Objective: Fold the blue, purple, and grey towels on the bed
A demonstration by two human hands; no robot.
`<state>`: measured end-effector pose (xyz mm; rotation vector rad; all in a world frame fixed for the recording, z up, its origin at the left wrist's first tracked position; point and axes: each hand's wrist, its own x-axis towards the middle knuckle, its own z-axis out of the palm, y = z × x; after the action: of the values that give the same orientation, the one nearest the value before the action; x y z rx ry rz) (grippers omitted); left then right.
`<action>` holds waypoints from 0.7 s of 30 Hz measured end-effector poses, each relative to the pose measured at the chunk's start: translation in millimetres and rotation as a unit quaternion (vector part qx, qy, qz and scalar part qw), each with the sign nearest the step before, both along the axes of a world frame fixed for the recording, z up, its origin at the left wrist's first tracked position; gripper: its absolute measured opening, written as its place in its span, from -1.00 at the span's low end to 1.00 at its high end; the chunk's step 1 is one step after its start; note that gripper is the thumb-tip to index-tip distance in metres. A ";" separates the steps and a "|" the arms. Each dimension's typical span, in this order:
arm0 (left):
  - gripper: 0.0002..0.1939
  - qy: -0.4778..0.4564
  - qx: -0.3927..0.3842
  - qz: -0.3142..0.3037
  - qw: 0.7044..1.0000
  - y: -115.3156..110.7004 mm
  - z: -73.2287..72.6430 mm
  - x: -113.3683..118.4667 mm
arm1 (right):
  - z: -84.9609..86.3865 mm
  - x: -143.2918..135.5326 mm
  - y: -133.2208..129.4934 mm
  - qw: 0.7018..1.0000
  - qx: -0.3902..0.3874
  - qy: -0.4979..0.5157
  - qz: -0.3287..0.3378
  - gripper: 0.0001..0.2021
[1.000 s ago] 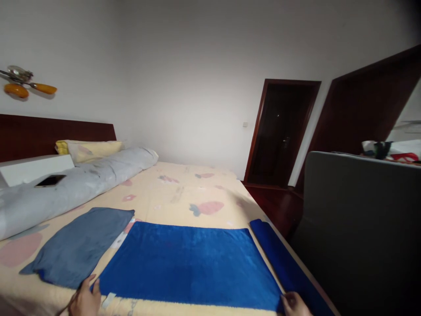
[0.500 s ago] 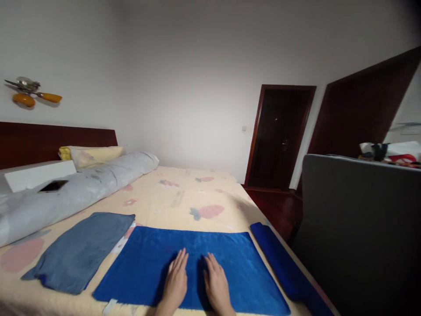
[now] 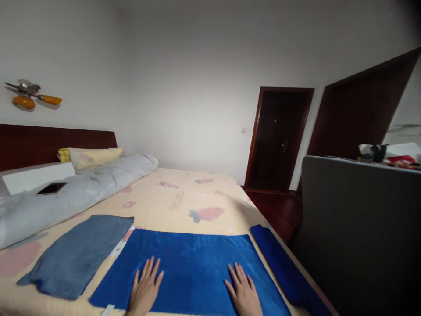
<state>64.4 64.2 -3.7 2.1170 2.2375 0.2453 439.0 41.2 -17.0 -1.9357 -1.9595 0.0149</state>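
Observation:
A bright blue cloth (image 3: 194, 267) lies spread flat on the bed, with a small white tag at its near left corner. My left hand (image 3: 145, 283) rests palm down on the cloth's left part, fingers spread. On the right part lies my right hand (image 3: 243, 289), also palm down with fingers apart. Neither hand holds anything. A grey-blue folded cloth (image 3: 82, 254) is to the left of the blue one. Along the bed's right edge sits a darker blue folded cloth (image 3: 283, 267).
The bed (image 3: 184, 197) has a patterned cream sheet. A grey rolled bundle (image 3: 108, 177) with a phone (image 3: 51, 188) on it lies at the left, beside a white box (image 3: 39, 176) and a yellow pillow (image 3: 95, 158). A dark grey panel (image 3: 358, 232) stands at the right.
My hands have moved apart across the blue cloth, the left one to the left and the right one to the right. Their fingers have spread wider.

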 end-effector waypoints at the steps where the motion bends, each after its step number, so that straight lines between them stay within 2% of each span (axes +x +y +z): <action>1: -0.34 0.005 0.011 0.032 0.999 -1.1 -4.6 -18.2 | -4.1 16.4 -2.5 1.000 0.005 -0.009 -0.012 -0.38; 4: -0.32 -0.026 0.055 0.107 0.992 -4.1 -19.2 -69.2 | -15.4 60.5 -9.3 0.999 0.009 -0.020 -0.036 -0.38; 7: -0.36 -0.068 0.090 0.144 0.983 -9.3 -27.1 -108.1 | -23.7 91.2 -13.8 0.999 0.006 -0.004 -0.046 -0.37; 10: -0.39 -0.073 0.123 0.180 0.973 -19.0 -24.4 -132.5 | -30.4 108.8 -15.5 0.998 0.025 0.018 -0.058 -0.41; 13: -0.36 -0.071 0.153 0.206 0.964 -27.8 -16.5 -142.4 | -34.7 115.3 -14.3 0.996 0.024 0.023 -0.077 -0.43; 16: -0.40 -0.054 0.155 0.162 0.973 -24.6 -11.1 -128.7 | -30.8 102.4 -6.9 0.989 -0.002 -0.017 -0.145 -0.39; 18: -0.43 -0.044 0.156 0.126 0.979 -13.1 -9.7 -100.6 | -21.4 74.3 2.9 0.985 0.018 -0.041 -0.166 -0.38; 19: -0.44 -0.040 0.157 0.104 0.981 -5.4 -9.0 -80.5 | -15.0 53.2 9.1 0.988 0.037 -0.041 -0.147 -0.39; 21: -0.45 -0.035 0.155 0.042 0.986 11.8 -6.3 -31.1 | -0.7 -0.2 22.7 0.998 0.051 0.000 -0.043 -0.40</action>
<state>33.3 76.1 -10.1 2.1112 2.3826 0.7033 438.7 63.9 -17.7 -1.9514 -1.8377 -0.1069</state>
